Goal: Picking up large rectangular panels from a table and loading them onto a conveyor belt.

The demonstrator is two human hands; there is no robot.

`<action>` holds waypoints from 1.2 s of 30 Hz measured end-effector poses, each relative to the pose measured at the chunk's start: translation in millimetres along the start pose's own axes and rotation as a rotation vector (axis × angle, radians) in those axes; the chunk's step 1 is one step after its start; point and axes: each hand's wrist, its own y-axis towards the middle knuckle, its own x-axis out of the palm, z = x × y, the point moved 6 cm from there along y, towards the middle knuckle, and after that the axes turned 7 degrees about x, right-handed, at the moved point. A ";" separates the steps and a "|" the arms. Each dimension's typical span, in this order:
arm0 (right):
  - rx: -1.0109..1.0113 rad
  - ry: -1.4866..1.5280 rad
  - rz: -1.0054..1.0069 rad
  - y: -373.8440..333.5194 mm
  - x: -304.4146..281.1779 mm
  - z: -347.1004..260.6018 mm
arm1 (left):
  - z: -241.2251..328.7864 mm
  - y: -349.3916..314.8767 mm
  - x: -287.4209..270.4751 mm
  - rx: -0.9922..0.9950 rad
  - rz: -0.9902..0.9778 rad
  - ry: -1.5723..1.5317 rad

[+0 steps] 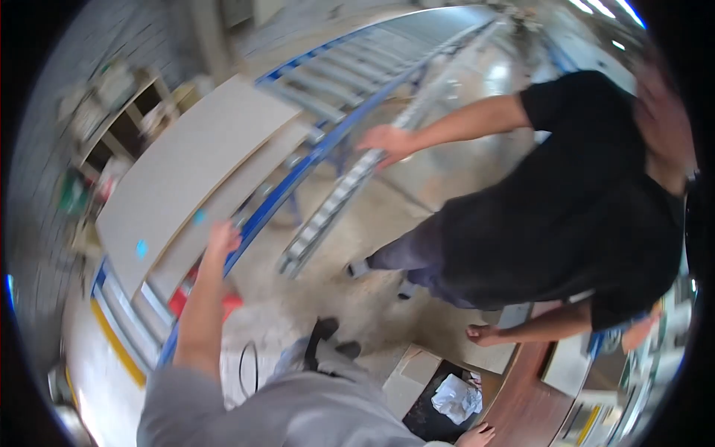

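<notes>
My left hand (224,238) reaches forward with curled fingers, beside the blue side rail (277,200) of a roller conveyor and the edge of a stacked board. Blur hides what, if anything, is in it. Two pale flat boards, the upper board (201,160) bearing a small blue mark, lie on the rollers. At the lower edge my right hand (477,436) shows only in part, its fingers apart and nothing seen in them. It is nearest to a crumpled white sheet (456,398) on a dark surface and a reddish-brown board (525,402).
A co-worker in a black shirt (558,201) stands at the right, one hand on a narrow rail of small rollers (331,205) beside the conveyor. Under the conveyor is something red (231,304). A shelf (126,123) with assorted items stands along the left wall.
</notes>
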 end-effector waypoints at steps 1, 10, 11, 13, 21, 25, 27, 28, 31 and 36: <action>0.092 0.002 0.063 5.9 -6.2 9.0 | 25.1 -38.0 63.0 0.177 -0.127 0.238; 0.281 -0.044 0.025 -22.3 43.0 22.5 | 58.8 -197.4 177.2 0.783 -0.296 0.998; 0.239 -0.045 0.044 -28.5 37.4 18.0 | 64.8 -201.3 177.2 0.808 -0.271 1.015; 0.254 -0.016 0.076 -33.5 33.7 10.4 | 73.3 -203.2 184.5 0.768 -0.312 1.008; 0.273 0.053 0.124 -34.9 45.9 12.1 | 71.9 -201.4 182.9 0.781 -0.271 1.058; 0.241 0.095 0.148 -32.8 35.6 9.7 | 61.1 -191.5 180.2 0.788 -0.286 1.066; 0.256 0.101 0.155 -32.6 35.5 14.9 | 60.4 -193.6 183.5 0.794 -0.301 1.069; 0.251 0.098 0.162 -34.0 35.4 16.3 | 59.4 -193.6 183.4 0.779 -0.308 1.074; 0.243 0.109 0.171 -37.9 35.4 18.9 | 59.4 -193.8 182.3 0.763 -0.332 1.073; 0.240 0.131 0.149 -44.0 38.2 21.0 | 65.2 -196.3 179.6 0.776 -0.382 1.065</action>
